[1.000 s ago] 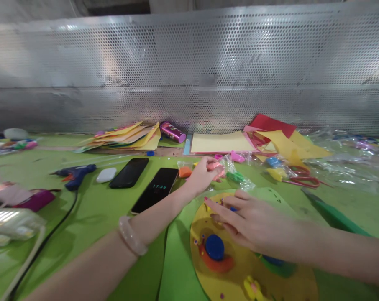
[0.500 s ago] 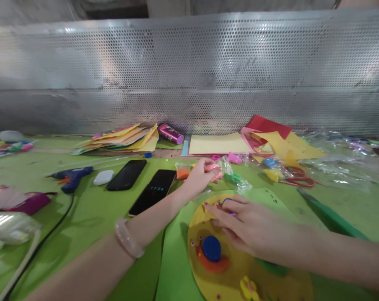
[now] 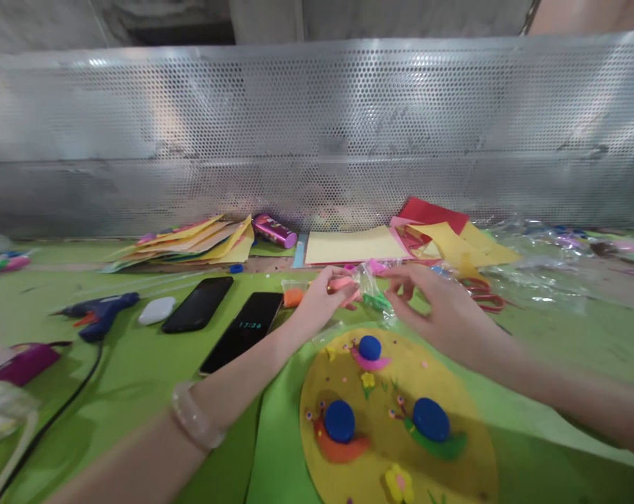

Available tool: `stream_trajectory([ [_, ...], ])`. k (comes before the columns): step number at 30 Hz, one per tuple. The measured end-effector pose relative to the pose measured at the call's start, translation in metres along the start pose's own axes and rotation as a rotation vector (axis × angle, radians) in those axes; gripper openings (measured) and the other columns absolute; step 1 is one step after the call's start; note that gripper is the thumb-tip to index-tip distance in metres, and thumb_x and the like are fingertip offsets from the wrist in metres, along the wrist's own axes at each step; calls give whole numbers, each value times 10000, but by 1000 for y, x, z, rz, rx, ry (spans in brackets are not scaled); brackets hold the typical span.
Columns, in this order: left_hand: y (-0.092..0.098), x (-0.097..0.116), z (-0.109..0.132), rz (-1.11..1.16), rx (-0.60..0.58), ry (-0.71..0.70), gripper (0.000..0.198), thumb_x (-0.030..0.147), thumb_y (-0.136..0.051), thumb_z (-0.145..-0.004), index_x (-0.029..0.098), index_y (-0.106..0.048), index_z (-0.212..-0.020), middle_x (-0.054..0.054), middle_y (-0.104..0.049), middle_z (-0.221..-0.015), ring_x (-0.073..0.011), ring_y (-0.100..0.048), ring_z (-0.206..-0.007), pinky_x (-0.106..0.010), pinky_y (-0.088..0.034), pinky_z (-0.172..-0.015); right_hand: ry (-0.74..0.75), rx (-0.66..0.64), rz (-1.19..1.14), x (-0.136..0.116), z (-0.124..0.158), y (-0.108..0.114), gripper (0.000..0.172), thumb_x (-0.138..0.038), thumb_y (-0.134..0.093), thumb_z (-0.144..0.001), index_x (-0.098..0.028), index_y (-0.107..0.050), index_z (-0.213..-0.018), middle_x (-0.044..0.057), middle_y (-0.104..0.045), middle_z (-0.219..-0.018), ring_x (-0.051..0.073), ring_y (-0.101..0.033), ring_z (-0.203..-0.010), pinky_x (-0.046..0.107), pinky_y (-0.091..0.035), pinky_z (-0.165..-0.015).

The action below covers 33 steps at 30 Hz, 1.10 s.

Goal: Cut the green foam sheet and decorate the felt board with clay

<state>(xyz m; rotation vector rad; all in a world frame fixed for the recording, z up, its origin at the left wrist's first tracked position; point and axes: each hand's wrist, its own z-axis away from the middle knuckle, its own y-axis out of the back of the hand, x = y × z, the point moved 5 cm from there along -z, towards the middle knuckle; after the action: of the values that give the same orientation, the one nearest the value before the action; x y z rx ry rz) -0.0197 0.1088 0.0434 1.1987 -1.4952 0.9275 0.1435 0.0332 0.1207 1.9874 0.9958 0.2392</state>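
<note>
My left hand (image 3: 325, 297) is closed around a lump of pink clay (image 3: 343, 285), just beyond the yellow disc (image 3: 317, 371). My right hand (image 3: 432, 304) hovers to the right of it, fingers curved, thumb and fingertips apart, near a clear plastic wrapper (image 3: 369, 280). On the disc are clay snails with blue caps as shells: a pink one (image 3: 374, 363), an orange one (image 3: 338, 449) and a green one (image 3: 440, 444). A yellow clay flower (image 3: 398, 483) lies near the front. Green clay (image 3: 377, 301) and orange clay (image 3: 294, 298) sit in wrappers beside my left hand.
Two phones, a black one (image 3: 199, 304) and a lit one (image 3: 243, 332), lie left with a white case (image 3: 157, 311) and a corded glue gun (image 3: 99, 311). Behind are paper sheets (image 3: 353, 245), a purple can (image 3: 275, 231), red scissors (image 3: 485, 297) and a perforated metal panel (image 3: 296, 140).
My right hand has lifted off the disc and moved up and away from me, toward my left hand, uncovering the pink and green snails. My left hand still holds the pink clay.
</note>
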Motion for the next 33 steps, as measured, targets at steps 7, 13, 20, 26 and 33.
stream_trajectory([
  [7,-16,7,13,3,-98,38,306,310,-644,-961,155,-581,-1217,-83,-627,-1154,-209,-657,-950,-387,-591,-797,-362,-285,-147,43,4,-20,258,-363,-594,-1053,-145,-632,-921,-3,-613,-817,148,-613,-685,298,-549,-656],
  [13,-17,6,14,-38,-128,39,291,314,-642,-962,150,-587,-1196,-76,-634,-1121,-200,-659,-921,-368,-591,-771,-463,-340,-240,41,13,-20,203,-314,-628,-1034,-140,-628,-930,4,-622,-860,158,-627,-734,314,-560,-692],
  [20,-16,7,15,-110,-129,29,265,299,-653,-954,145,-595,-1162,-63,-637,-1073,-186,-655,-882,-345,-586,-740,-489,-322,-296,45,15,-17,182,-318,-631,-1033,-141,-639,-992,24,-640,-931,183,-644,-817,363,-565,-767],
  [26,-20,5,18,-181,-160,29,255,317,-647,-958,143,-601,-1138,-55,-640,-1036,-177,-652,-852,-332,-581,-721,-501,-278,-337,49,18,-17,196,-327,-632,-1033,-140,-645,-976,24,-644,-927,189,-648,-829,378,-564,-791],
  [33,-23,9,22,-276,-169,40,248,310,-659,-949,144,-607,-1126,-53,-642,-1037,-179,-649,-856,-352,-578,-753,-509,-265,-366,51,18,-19,203,-340,-626,-1036,-143,-644,-989,31,-647,-948,189,-649,-839,375,-566,-789],
])
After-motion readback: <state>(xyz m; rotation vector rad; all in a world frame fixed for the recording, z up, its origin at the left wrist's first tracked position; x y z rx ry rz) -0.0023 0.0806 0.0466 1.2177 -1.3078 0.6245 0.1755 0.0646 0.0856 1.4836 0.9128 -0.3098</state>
